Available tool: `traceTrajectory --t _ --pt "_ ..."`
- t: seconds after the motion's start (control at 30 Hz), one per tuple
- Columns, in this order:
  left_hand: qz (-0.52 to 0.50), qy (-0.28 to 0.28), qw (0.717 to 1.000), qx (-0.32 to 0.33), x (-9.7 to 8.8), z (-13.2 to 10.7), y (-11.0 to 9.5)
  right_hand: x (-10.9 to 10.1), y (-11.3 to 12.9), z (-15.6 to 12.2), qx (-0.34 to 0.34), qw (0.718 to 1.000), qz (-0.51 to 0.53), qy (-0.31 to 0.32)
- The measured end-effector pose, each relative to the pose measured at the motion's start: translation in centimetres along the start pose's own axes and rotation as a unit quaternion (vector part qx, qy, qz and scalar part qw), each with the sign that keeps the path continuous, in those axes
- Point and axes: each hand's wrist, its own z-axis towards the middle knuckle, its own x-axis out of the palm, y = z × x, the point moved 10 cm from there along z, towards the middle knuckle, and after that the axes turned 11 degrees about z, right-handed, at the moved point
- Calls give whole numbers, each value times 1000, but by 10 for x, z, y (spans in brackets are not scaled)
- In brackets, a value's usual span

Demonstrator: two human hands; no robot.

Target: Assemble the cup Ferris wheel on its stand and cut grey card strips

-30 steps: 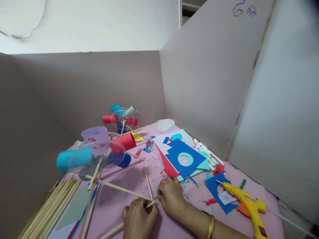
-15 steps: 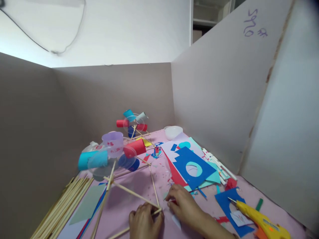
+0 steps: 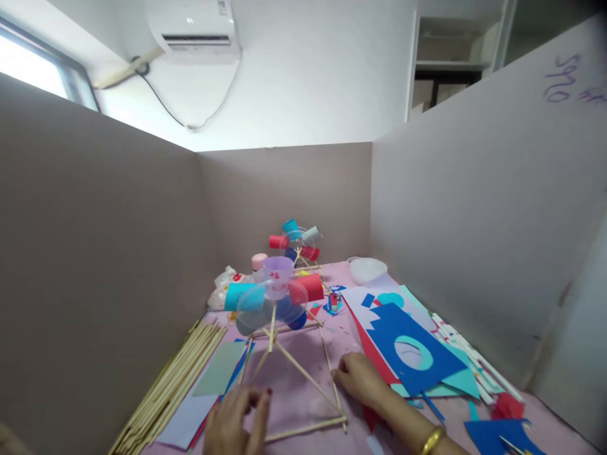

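Note:
A model wheel on a wooden stick frame (image 3: 303, 368) stands on the pink tabletop. The wheel has clear discs, with blue and red paper tubes (image 3: 306, 289) around it and a purple cup (image 3: 278, 272) at its top. My right hand (image 3: 363, 379) is at the frame's right side, fingers curled with their tips against the stick there. My left hand (image 3: 237, 420) is by the frame's front left corner, its thumb and index finger apart and nothing visible between them. The lower part of that hand is cut off by the picture's edge.
Bundled wooden sticks (image 3: 165, 392) and paper sheets (image 3: 220, 370) lie on the left. A second wheel model (image 3: 298, 243) stands at the back near a white bowl (image 3: 368, 270). Cut blue card (image 3: 417, 335) and white sticks (image 3: 467, 357) lie right. Grey partitions (image 3: 284, 189) enclose the table.
The view has swung left and up. My left hand has come off the frame's front corner and moved left. My right hand has come to the frame's right stick.

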Motion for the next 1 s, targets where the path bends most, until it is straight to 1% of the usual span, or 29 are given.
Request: traceTrajectory --t 0.03,0.07,0.1,0.13,0.2,0.3,0.4,0.57,0.67,0.77,0.9,1.0 --pt "18 16 999 -44 -6 8 23 3 0 3 4 1000 -7 2" --pt "45 43 994 -89 -8 14 45 6 1 5 8 1000 -14 0" --pt "77 105 985 -113 -1 19 62 8 2 6 12 1000 -20 -3" --pt "105 154 976 -115 6 24 73 9 2 7 16 1000 -25 -8" --pt "136 205 962 -116 18 31 85 9 3 9 26 999 -33 -20" --pt "165 229 952 -117 33 36 90 9 2 11 39 998 -29 -34" --pt "178 245 946 -113 45 37 92 10 1 12 43 998 0 -43" --pt "156 253 948 -109 56 38 102 14 -4 11 45 994 81 -50" --pt "134 243 955 -107 56 38 106 12 -4 10 42 989 124 -64" --pt "109 229 961 -113 53 38 106 6 -3 9 34 985 160 -62" --pt "68 204 969 -120 46 44 98 -5 -1 8 23 979 196 -52" --pt "34 186 976 -112 40 53 86 -19 -5 8 23 976 207 -58"
